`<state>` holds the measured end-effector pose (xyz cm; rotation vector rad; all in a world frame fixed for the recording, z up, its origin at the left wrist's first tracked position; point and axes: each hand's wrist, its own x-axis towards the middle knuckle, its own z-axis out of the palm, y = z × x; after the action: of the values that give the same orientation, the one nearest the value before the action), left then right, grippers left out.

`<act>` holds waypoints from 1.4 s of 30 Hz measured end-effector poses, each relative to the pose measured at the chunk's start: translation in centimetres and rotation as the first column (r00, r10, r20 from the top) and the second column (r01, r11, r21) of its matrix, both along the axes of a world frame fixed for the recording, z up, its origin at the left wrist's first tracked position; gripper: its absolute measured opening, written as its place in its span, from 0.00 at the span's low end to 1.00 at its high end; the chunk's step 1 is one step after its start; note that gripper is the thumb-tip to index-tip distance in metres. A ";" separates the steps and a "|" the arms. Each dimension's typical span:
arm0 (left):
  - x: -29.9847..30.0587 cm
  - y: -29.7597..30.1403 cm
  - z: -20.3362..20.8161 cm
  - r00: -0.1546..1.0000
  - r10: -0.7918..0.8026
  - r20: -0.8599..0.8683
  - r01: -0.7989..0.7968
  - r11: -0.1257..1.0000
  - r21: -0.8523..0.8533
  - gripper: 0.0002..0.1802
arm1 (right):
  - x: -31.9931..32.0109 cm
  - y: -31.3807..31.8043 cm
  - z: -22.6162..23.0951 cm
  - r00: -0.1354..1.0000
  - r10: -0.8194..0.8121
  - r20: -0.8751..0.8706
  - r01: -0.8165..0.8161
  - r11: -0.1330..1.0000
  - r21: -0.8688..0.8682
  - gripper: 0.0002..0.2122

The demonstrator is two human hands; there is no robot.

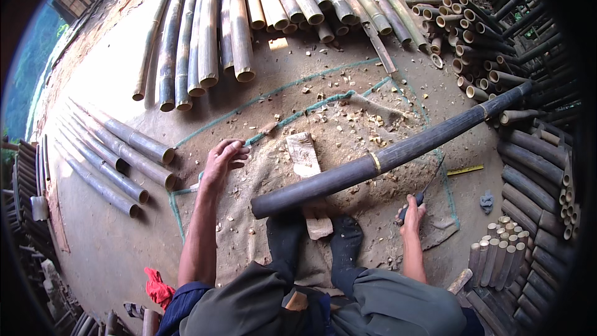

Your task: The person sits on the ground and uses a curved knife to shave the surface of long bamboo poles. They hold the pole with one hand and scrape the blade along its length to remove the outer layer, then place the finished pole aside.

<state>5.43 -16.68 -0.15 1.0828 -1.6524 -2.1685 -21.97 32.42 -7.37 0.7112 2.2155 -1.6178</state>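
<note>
A thick dark bamboo pole (423, 144) lies slantwise across a pale wooden block (302, 152), its near left end by my dark-socked feet. My left hand (225, 158) is raised left of the block, with nothing in it. Its fingers are loosely bent and a little apart, clear of the pole. Below the pole on the right, my right hand (411, 216) is closed round the dark handle of a thin-bladed hand tool. The narrow blade (435, 175) points up and away; whether it is a saw or a knife I cannot tell.
A brown cloth (239, 236) with green edging, strewn with wood chips, covers the ground. Long bamboo poles (205, 37) lie ahead and to the left. Cut pieces (497, 255) stand bundled at right, near a yellow ruler (465, 169). A red cloth (160, 287) lies at lower left.
</note>
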 end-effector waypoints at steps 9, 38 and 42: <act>-0.9 10.6 1.6 0.589 -0.394 0.706 0.784 0.490 -0.381 0.39 | -3.4 -1.3 2.5 0.798 0.507 -0.325 -0.252 0.771 0.584 0.32; 32.8 14.5 0.2 0.721 0.502 0.479 0.244 0.463 -0.852 0.27 | 3.6 -20.3 19.4 0.611 0.758 -0.229 -0.479 0.122 -0.869 0.31; 35.1 17.2 -0.8 0.660 0.569 0.491 0.184 0.511 -0.840 0.29 | 4.8 -23.7 19.4 0.485 0.816 -0.315 -0.532 -0.011 -0.847 0.28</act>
<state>40.54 0.52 -0.98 1.7267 -2.2742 -0.4209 -17.21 8.76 11.99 -0.4793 0.7871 -1.5649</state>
